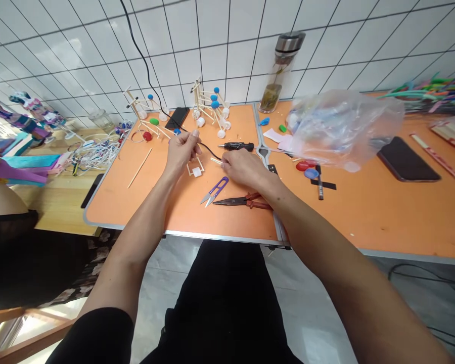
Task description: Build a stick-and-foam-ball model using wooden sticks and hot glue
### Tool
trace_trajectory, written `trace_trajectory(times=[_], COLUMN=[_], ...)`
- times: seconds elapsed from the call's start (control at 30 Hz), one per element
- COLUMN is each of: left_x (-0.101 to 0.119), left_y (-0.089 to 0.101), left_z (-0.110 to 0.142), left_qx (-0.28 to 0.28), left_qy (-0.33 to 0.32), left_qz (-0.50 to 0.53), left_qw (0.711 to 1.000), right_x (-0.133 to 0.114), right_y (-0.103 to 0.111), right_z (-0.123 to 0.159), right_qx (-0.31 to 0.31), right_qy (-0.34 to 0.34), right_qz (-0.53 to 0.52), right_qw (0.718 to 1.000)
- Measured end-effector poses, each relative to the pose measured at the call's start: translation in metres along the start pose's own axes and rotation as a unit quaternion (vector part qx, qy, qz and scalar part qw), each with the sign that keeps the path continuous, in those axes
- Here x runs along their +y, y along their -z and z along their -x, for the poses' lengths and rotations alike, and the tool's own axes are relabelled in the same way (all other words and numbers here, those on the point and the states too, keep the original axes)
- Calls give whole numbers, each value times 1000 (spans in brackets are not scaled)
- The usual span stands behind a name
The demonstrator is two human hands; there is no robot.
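My left hand (182, 149) is raised a little above the orange table (136, 202), its fingers pinched on a small wooden stick frame (195, 168) with a white cap hanging below it. My right hand (240, 167) rests on the table just to the right, fingers closed on a short pale stick (216, 161) pointing toward the frame. A black cable (208, 149) runs between the two hands to a black glue tool (237, 146) lying behind them. Purple thread snips (215, 190) and red-handled pliers (242, 201) lie in front of my right hand.
Two finished stick models with coloured caps (212, 108) (146, 116) stand at the back. A glass bottle (278, 76), a clear plastic bag (337, 129), loose caps (307, 169), a pen (319, 184) and a dark phone (407, 159) sit to the right. A long skewer (139, 168) lies left.
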State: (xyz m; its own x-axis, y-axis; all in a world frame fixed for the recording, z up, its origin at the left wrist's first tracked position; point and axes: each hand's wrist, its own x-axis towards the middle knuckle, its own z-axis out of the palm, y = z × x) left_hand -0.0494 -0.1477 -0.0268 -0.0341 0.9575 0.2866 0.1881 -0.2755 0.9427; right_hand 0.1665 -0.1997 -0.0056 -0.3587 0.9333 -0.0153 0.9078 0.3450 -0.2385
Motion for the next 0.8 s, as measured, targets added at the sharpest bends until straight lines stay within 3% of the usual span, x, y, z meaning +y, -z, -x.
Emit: trace_trajectory(times=[0.13, 0.27, 0.4, 0.5, 0.57, 0.7, 0.8], left_x=[-11, -11, 6, 14, 11, -13, -30], left_y=[-4, 8, 57, 104, 129, 151, 152], left_z=[-2, -12, -23, -20, -14, 1, 3], left_qx=[-32, 18, 56, 110, 112, 60, 65], left_qy=[-6, -45, -12, 67, 142, 206, 208], left_qz=[-30, -165, -369, -489, -544, -617, -625], left_qw=[999, 985, 927, 863, 819, 757, 750], right_x=[0, -4, -7, -8, -8, -7, -6], right_y=[-2, 0, 1, -1, -2, -4, -5], right_z=[1, 4, 4, 4, 4, 3, 3], right_qx=[-9, -20, -46, -53, -51, -43, -45], right_qy=[40, 77, 76, 87, 92, 106, 109], right_qz=[43, 98, 118, 123, 129, 138, 141], right_qw=[998, 992, 989, 987, 986, 984, 983])
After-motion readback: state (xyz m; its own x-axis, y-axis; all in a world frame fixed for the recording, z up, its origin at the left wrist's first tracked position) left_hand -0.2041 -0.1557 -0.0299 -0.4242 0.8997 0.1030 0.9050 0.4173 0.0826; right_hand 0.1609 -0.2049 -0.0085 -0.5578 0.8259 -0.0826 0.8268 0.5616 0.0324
